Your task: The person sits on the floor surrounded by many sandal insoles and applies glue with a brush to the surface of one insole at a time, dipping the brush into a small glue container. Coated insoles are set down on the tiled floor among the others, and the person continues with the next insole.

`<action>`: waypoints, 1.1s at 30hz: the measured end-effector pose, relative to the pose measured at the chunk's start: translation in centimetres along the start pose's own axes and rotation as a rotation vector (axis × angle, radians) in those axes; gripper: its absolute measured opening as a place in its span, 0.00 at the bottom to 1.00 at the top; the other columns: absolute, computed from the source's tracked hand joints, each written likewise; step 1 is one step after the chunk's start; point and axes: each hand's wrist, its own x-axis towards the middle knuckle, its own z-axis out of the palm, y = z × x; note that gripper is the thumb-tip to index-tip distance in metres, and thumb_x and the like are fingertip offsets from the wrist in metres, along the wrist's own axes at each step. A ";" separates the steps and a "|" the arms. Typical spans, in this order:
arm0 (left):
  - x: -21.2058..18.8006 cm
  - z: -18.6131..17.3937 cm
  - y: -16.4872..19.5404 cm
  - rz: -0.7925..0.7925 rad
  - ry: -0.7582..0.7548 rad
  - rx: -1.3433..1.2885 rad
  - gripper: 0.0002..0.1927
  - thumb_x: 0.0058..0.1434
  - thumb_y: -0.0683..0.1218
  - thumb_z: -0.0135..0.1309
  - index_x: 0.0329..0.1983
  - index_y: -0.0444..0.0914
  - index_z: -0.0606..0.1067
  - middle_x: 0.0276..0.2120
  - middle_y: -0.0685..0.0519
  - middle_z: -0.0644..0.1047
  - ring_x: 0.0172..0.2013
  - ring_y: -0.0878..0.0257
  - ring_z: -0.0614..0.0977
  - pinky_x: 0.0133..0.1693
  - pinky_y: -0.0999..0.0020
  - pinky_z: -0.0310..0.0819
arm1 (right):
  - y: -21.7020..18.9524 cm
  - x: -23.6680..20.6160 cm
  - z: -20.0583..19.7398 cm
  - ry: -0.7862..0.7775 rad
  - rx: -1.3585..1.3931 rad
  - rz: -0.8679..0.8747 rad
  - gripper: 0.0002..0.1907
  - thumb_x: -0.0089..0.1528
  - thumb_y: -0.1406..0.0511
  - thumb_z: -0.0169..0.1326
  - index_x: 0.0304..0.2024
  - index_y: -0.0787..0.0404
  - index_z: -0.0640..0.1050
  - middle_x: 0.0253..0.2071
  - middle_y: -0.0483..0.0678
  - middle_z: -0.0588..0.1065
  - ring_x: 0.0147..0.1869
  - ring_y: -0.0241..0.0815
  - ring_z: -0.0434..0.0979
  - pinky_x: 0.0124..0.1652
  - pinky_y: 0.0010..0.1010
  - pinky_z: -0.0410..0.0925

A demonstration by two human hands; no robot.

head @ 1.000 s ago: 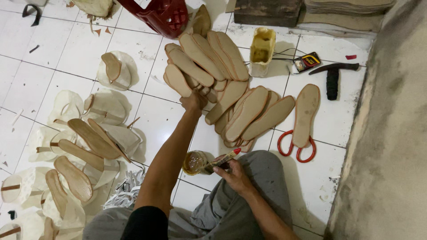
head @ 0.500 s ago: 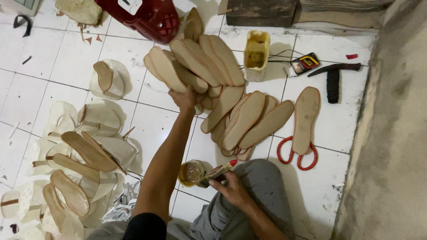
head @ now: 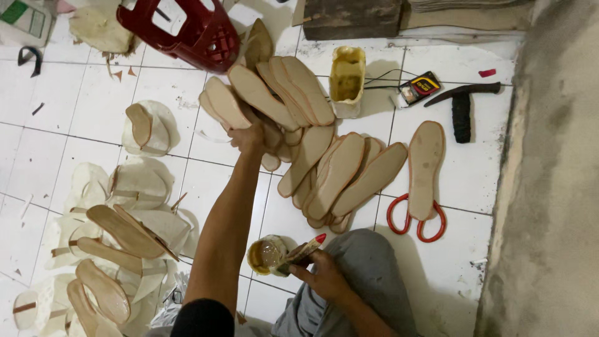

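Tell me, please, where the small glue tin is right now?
In the head view, the glue tin sits low on the tiled floor, just left of the right hand holding a brush.

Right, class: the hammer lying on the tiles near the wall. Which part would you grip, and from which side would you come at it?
Probably the dark handle of the hammer, taken from above. It lies flat on the white tiled floor with bare tile on both sides, so fingers can close across it. The head runs crosswise at the far end, so the handle's near end is the free one.

One head-worn view looks steeply down from close above at the tiled floor (head: 93, 93) ahead.
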 end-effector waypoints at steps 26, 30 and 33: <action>-5.7 13.5 4.3 0.836 -0.076 0.471 0.45 0.65 0.60 0.56 0.73 0.33 0.49 0.50 0.29 0.74 0.50 0.35 0.76 0.54 0.43 0.68 | -1.0 -0.5 0.5 -0.015 0.013 0.006 0.14 0.61 0.63 0.63 0.46 0.64 0.80 0.39 0.46 0.78 0.42 0.35 0.78 0.46 0.31 0.72; -6.0 9.0 3.7 0.994 -0.203 0.097 0.50 0.51 0.46 0.65 0.73 0.38 0.50 0.51 0.33 0.76 0.50 0.38 0.80 0.52 0.48 0.76 | -0.4 -0.4 1.5 0.008 0.036 -0.014 0.10 0.61 0.68 0.63 0.44 0.63 0.80 0.39 0.46 0.79 0.41 0.36 0.76 0.44 0.31 0.71; -6.0 0.3 2.3 0.981 -0.481 -0.194 0.52 0.50 0.39 0.65 0.73 0.38 0.48 0.53 0.36 0.75 0.49 0.45 0.82 0.48 0.55 0.82 | 0.4 -0.4 2.4 0.049 0.130 -0.193 0.06 0.63 0.72 0.61 0.43 0.63 0.79 0.44 0.47 0.77 0.44 0.37 0.76 0.44 0.30 0.70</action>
